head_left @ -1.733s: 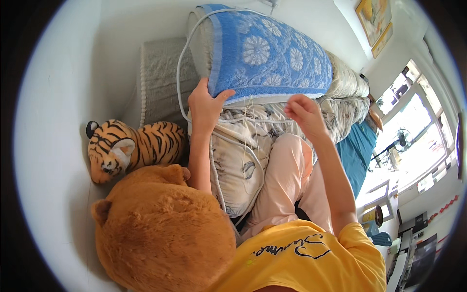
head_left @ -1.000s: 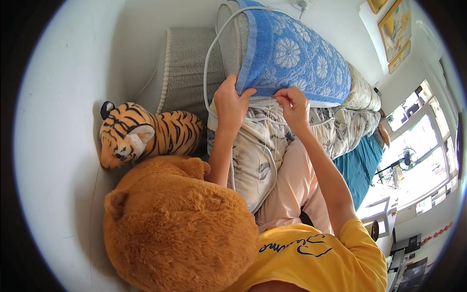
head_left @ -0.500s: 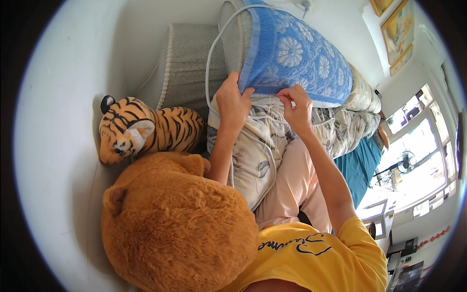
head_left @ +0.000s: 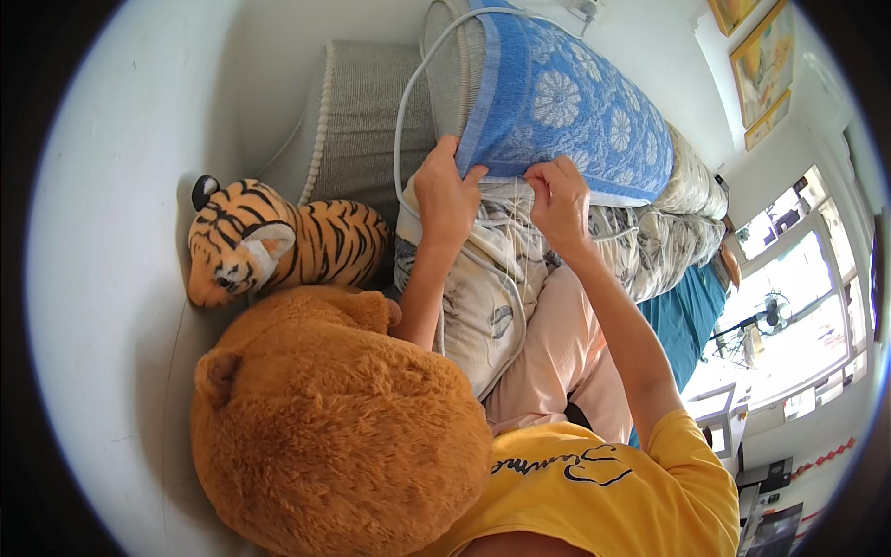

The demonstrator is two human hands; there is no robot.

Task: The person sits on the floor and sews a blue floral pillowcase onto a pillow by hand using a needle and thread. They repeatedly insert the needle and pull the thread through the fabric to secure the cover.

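Observation:
Across a cushion in front of me lies a blue towel [head_left: 575, 111] with white flowers and a pale hem. My left hand [head_left: 447, 190] is closed on the towel's lower left corner, thumb along the hem. At the same hem, a short way to the right, my right hand [head_left: 561, 200] makes a pinch. Fine white thread [head_left: 530, 209] hangs by its fingertips; whether a needle is there too is too small to tell. Beneath both hands is a patterned cream quilt [head_left: 478, 297] over my lap.
A white cable [head_left: 399, 139] loops left of the towel and over the quilt. A plush tiger [head_left: 278, 237] and a big brown plush bear [head_left: 343, 427] sit on my left by the wall. Behind them stands a grey cushion [head_left: 371, 121]. A teal sheet [head_left: 687, 306] lies to the right.
My right hand has shifted slightly left and up, closer against the towel's hem, with its fingers more folded together. The left hand keeps its hold on the towel.

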